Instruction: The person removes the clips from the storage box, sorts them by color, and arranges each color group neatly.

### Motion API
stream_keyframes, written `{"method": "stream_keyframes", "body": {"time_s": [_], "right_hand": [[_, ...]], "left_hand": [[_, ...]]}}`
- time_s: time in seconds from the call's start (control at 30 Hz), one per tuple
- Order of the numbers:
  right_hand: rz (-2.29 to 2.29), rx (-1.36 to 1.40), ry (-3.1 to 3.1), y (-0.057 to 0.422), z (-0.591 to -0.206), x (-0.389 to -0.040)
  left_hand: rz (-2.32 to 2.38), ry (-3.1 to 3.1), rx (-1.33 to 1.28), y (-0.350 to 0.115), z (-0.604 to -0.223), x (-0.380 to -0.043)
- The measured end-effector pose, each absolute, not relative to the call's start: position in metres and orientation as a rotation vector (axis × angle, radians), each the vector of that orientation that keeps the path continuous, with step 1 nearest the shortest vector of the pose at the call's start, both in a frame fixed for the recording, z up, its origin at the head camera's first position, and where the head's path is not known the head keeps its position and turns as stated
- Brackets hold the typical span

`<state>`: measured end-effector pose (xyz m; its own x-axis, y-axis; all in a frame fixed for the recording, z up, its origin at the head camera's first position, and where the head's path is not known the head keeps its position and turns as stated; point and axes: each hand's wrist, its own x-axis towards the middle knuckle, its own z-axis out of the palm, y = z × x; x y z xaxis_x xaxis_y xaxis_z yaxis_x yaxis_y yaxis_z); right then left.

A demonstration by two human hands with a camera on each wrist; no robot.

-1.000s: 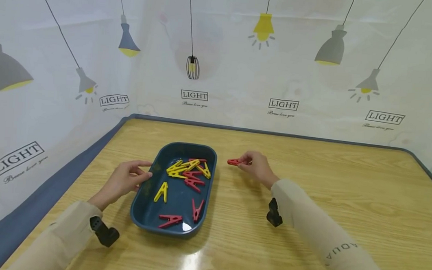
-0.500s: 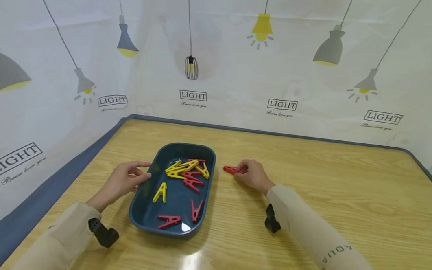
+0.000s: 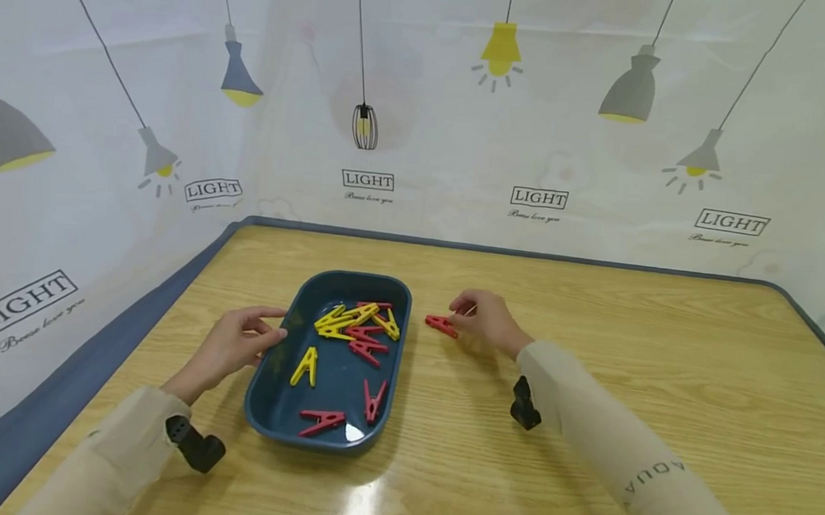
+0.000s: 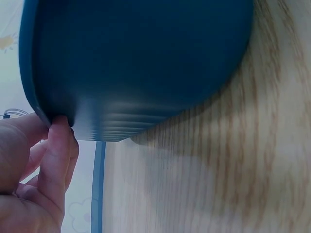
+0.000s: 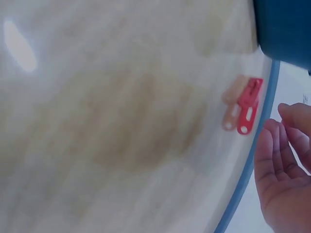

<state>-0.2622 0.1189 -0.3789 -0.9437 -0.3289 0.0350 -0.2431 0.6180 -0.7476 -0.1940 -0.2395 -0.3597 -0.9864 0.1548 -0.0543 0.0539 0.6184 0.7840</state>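
Observation:
My left hand pinches the left rim of a dark blue rectangular tub, thumb inside and fingers outside. In the left wrist view the fingers grip the tub's wall edge. Red clothespins and yellow clothespins lie in the tub, mostly heaped toward its far end. One red clothespin rests on the table just right of the tub. My right hand is right beside it, holding nothing; the right wrist view shows a gap between the loosely bent fingers and that clothespin.
The wooden table spreads out to the right of the tub, with a blue border along its back edge. White cloth walls printed with lamps stand behind and to the left. A black camera sits on each wrist.
My right hand has brought the red clothespin down and nearer on the table, let go of it and drawn slightly away. The left hand keeps its hold on the tub.

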Motion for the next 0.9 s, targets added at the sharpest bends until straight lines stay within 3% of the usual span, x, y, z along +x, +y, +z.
{"method": "stream_keyframes", "body": {"time_s": [0.9], "right_hand": [[-1.192, -0.486, 2.684, 0.118, -0.394, -0.274]], "left_hand": [[1.329, 2.709, 0.191, -0.24, -0.362, -0.196]]}}
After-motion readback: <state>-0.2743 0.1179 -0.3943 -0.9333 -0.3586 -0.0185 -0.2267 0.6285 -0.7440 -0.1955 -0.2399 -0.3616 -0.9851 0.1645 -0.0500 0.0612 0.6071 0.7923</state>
